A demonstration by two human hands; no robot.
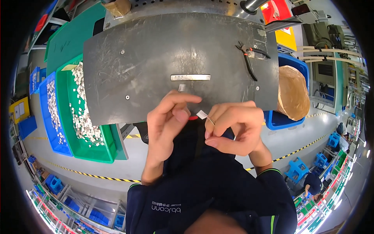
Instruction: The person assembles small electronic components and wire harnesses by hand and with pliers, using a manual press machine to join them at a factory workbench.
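Observation:
My right hand (235, 126) is closed in a pinch near the front edge of the dark work plate. A small white connector (201, 114) sticks out from its fingers, with a thin strip or wire running back into the grip. Across from it is my left hand (167, 121), its index finger stretched toward the connector but apart from it. The left thumb and index finger are spread, and nothing shows between them. Just beyond the left knuckles lies another small white piece (182, 87) on the plate. Behind that is a flat metal bar (190, 77).
Cutting pliers (249, 58) with orange-black handles lie at the plate's right. Left of the plate, a green bin (107, 146) and a blue bin (64, 148) hold many small white parts. A blue crate (282, 123) lined with brown paper (292, 93) stands right.

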